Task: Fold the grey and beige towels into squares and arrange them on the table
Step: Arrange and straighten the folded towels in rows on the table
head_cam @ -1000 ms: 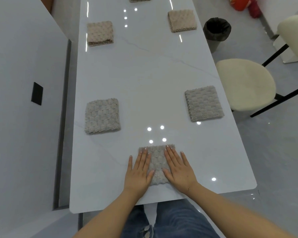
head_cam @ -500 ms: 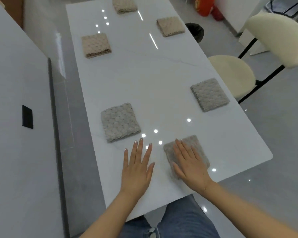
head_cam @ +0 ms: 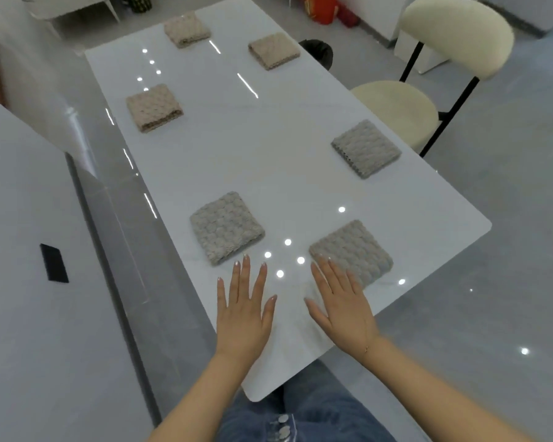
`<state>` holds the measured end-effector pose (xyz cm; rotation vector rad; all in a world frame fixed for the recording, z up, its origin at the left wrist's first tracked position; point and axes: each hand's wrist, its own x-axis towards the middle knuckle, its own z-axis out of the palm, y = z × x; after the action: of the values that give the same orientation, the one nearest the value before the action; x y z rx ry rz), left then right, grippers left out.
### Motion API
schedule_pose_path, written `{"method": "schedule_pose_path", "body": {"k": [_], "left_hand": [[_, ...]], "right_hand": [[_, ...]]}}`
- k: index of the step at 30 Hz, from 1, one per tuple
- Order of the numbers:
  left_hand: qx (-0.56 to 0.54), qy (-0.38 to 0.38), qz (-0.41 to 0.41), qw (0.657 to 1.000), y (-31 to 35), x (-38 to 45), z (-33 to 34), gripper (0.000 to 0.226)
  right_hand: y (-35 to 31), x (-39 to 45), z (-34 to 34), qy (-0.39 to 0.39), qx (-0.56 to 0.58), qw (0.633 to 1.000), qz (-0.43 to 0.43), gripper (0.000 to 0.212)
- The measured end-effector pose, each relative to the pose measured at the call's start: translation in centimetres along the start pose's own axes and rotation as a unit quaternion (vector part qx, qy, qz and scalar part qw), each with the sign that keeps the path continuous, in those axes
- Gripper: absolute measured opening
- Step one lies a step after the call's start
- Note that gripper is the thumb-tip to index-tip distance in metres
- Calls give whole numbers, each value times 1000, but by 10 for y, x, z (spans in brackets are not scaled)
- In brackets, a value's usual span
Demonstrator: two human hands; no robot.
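Three grey towels lie folded into squares on the white table [head_cam: 268,161]: one near left [head_cam: 226,231], one near right [head_cam: 353,252], one further right [head_cam: 366,148]. Three beige folded squares lie at the far end: left [head_cam: 154,107], back [head_cam: 187,29], right [head_cam: 273,50]. My left hand [head_cam: 245,309] is flat with fingers spread over bare table, just short of the near-left grey towel. My right hand [head_cam: 340,303] is flat too; its fingertips overlap the edge of the near-right grey towel, holding nothing.
A cream chair [head_cam: 428,90] stands at the table's right side, with a black bin [head_cam: 318,52] beyond it. A white counter [head_cam: 29,250] with a black plate [head_cam: 54,263] runs along the left. Red bags [head_cam: 321,9] sit on the floor.
Both hands left the near grey towel, which slid to the right with my right hand. My hands now sit nearer the front edge. The view has swung left.
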<state>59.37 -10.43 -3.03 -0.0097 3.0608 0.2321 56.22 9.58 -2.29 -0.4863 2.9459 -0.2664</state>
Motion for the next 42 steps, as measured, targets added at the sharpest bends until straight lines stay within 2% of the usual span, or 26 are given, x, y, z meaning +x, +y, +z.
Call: {"method": "schedule_pose_path", "body": {"k": [9, 16, 21, 26, 34, 42], "left_hand": [[-2, -32, 57, 998, -9, 3, -2, 62], [-34, -42, 133, 990, -34, 43, -12, 60], [-75, -71, 202, 974, -94, 76, -18, 60], [-62, -53, 277, 957, -166, 118, -37, 60], [-44, -69, 291, 953, -220, 148, -53, 62], [-34, -74, 293, 953, -218, 170, -52, 61]], "right_hand": [[-7, -17, 5, 23, 48, 994, 99, 62], [-49, -4, 10, 32, 56, 982, 177, 60], [-107, 24, 21, 27, 43, 968, 246, 59], [-180, 51, 27, 44, 59, 942, 327, 64], [-240, 85, 25, 58, 99, 925, 362, 72], [-228, 108, 40, 46, 153, 912, 378, 83]]}}
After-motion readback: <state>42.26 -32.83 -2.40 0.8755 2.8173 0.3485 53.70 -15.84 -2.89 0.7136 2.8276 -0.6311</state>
